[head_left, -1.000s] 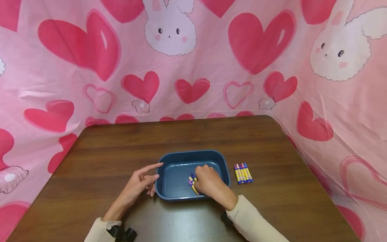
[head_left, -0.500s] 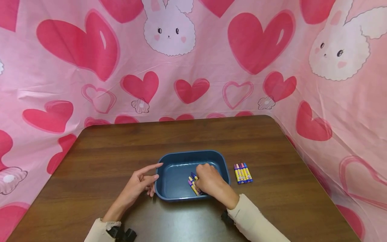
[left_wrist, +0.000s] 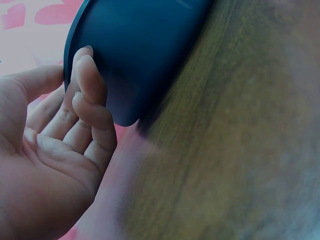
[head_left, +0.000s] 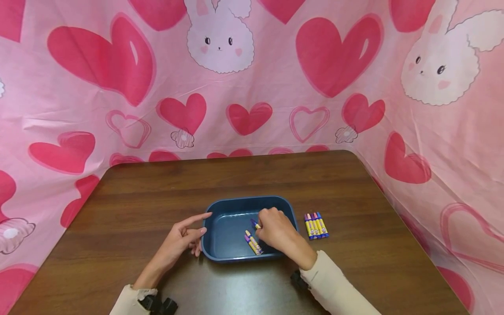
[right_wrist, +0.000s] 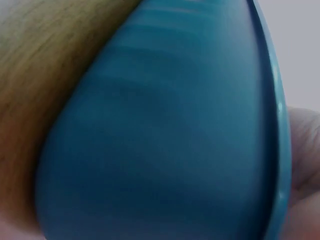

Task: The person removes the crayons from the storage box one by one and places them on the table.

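Observation:
A blue rectangular tray [head_left: 228, 236] stands on the table. My right hand [head_left: 277, 229] is inside its right half and pinches a dark-blue-tipped crayon [head_left: 255, 224]; the hand hides most of it. Two yellow-wrapped crayons [head_left: 253, 243] lie side by side on the tray floor, left of that hand. My left hand [head_left: 183, 236] rests its thumb and index finger at the tray's left rim, other fingers loosely bent against the outer wall, as the left wrist view shows. In the right wrist view the tray's outer wall [right_wrist: 160, 125] hides most of the right hand [right_wrist: 306, 155].
Several yellow-wrapped crayons [head_left: 316, 225] lie in a neat row on the brown wooden table [head_left: 157, 192], right of the tray. A pink cloth [head_left: 252, 87] with hearts and rabbits hangs behind and beside the table.
My right hand has moved slightly up and right within the tray, taking the dark-blue-tipped crayon away from the other two. The left hand and the tray stay put.

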A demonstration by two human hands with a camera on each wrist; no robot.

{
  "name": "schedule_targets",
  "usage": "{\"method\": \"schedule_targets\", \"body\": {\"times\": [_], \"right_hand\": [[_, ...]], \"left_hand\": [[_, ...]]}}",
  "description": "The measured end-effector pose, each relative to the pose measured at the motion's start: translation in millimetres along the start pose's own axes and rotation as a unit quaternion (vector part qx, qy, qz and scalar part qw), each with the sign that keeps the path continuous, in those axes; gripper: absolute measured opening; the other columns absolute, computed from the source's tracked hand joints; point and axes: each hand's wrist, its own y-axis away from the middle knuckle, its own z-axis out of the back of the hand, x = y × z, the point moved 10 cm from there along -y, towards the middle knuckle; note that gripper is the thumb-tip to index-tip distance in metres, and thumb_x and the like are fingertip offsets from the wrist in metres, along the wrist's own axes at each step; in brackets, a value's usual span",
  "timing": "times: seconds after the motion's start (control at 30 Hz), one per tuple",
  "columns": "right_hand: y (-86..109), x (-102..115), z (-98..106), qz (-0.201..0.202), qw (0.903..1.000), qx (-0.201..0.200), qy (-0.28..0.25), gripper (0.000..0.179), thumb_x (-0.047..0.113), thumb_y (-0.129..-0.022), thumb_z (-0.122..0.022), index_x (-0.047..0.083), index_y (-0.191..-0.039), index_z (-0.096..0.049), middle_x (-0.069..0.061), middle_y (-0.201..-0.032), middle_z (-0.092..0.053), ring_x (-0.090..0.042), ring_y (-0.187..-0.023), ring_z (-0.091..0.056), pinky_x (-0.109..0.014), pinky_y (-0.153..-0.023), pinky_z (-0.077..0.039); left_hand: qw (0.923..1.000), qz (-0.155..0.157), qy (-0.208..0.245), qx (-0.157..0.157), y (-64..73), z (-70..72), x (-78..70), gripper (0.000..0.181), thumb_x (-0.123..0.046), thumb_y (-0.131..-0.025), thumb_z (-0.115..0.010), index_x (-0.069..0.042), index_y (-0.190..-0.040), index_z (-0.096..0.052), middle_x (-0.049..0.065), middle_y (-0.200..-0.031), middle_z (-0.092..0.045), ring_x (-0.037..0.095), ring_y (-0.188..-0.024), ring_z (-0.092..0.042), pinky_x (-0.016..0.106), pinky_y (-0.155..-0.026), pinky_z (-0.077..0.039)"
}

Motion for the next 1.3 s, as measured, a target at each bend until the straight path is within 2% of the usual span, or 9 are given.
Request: {"method": "schedule_targets", "body": {"times": [0.23,0.57,0.7,0.93,1.1,1.3], "right_hand": [[2.1,-4,11,-0.016,0.9998,-0.007,-0.013,0.032,0.010,-0.085,-0.075,0.012,-0.059,-0.056,0.001,-0.054,-0.044,-0.012,-0.047,-0.047,-0.023,-0.044,-0.033],[7.6,-2,30,-0.006,0.9990,-0.045,0.001,0.035,0.009,-0.084,-0.076,0.011,-0.057,-0.053,0.002,-0.051,-0.037,-0.012,-0.047,-0.042,-0.023,-0.045,-0.030],[12.2,-3,33,-0.007,0.9984,-0.055,-0.006,0.031,0.008,-0.083,-0.076,0.010,-0.059,-0.056,0.001,-0.052,-0.039,-0.013,-0.049,-0.043,-0.023,-0.045,-0.032],[20.8,-11,47,-0.017,0.9957,-0.090,-0.008,0.013,0.007,-0.079,-0.078,0.007,-0.074,-0.066,0.002,-0.060,-0.051,-0.014,-0.059,-0.049,-0.026,-0.051,-0.041],[26.7,-20,53,-0.036,0.9938,-0.100,-0.032,0.009,0.008,-0.080,-0.079,0.005,-0.082,-0.071,0.002,-0.064,-0.054,-0.013,-0.059,-0.050,-0.024,-0.052,-0.045],[35.6,-28,64,-0.033,0.9904,-0.131,-0.031,0.008,0.006,-0.078,-0.079,0.006,-0.079,-0.071,0.004,-0.063,-0.056,-0.012,-0.059,-0.051,-0.027,-0.055,-0.046]], "left_hand": [[0.9999,0.004,-0.013,-0.002,-0.6,-0.8,0.5,0.048,-0.010,-0.103,-0.053,-0.001,-0.148,-0.042,0.021,-0.062,-0.059,0.024,-0.050,-0.059,0.034,-0.048,-0.049],[0.9999,0.004,-0.009,-0.006,-2.7,-1.8,3.0,0.048,-0.010,-0.103,-0.053,0.000,-0.148,-0.042,0.021,-0.062,-0.059,0.026,-0.050,-0.058,0.033,-0.048,-0.049],[0.9999,0.006,-0.011,-0.008,-1.7,-0.5,4.2,0.048,-0.010,-0.103,-0.054,-0.001,-0.148,-0.043,0.022,-0.061,-0.059,0.026,-0.049,-0.058,0.033,-0.048,-0.049],[0.9999,0.005,-0.013,-0.010,0.6,2.8,4.5,0.047,-0.009,-0.103,-0.053,-0.002,-0.148,-0.043,0.021,-0.062,-0.059,0.026,-0.050,-0.059,0.032,-0.049,-0.049],[0.9999,-0.004,-0.009,-0.004,1.0,3.4,2.2,0.047,-0.007,-0.103,-0.051,-0.001,-0.149,-0.042,0.021,-0.062,-0.060,0.027,-0.050,-0.059,0.033,-0.048,-0.049],[0.9999,-0.006,-0.013,0.000,-0.3,2.0,1.4,0.047,-0.007,-0.103,-0.052,-0.001,-0.149,-0.042,0.021,-0.062,-0.060,0.027,-0.050,-0.059,0.033,-0.048,-0.050]]}}
